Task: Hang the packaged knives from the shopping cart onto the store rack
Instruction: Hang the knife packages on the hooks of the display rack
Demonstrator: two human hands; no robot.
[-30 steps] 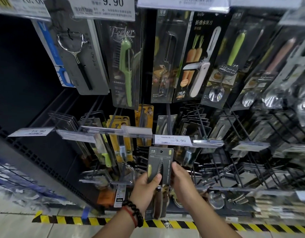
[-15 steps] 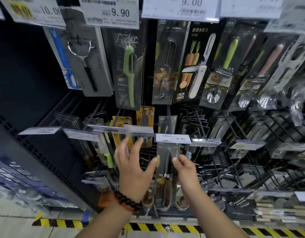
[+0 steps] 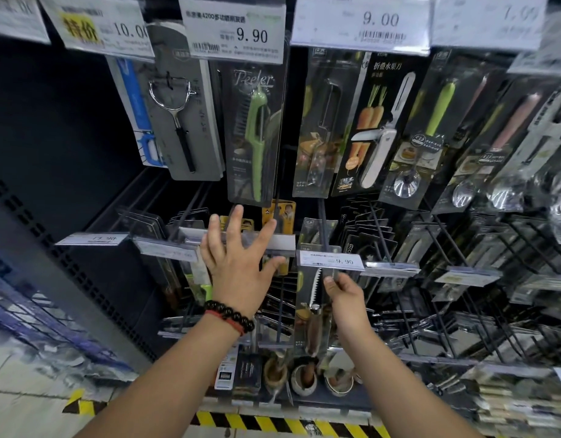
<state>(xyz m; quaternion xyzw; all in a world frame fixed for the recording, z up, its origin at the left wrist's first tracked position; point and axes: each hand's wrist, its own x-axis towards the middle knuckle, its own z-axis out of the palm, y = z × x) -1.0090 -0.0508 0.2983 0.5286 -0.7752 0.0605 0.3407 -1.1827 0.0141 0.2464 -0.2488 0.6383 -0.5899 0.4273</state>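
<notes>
Hanging step, seemingly: the right hand (image 3: 344,295) pinches the packaged knife (image 3: 315,311) hanging just below the 9.90 price tag (image 3: 331,260), the left hand (image 3: 238,257), at its 9 o'clock, spread wide; next, probably let go.

- Peeler (image 3: 257,143): light green handle on dark card.
- Floor tape (image 3: 272,423): yellow and black stripes.
- Bracelet (image 3: 230,316): black beads, red cord.
- Packaged knife (image 3: 315,311): brown handle.
- Price tags (image 3: 331,260): white.

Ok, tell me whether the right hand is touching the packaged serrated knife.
Touching. The head view shows the right hand pinching the packaged serrated knife at its edge.
</notes>
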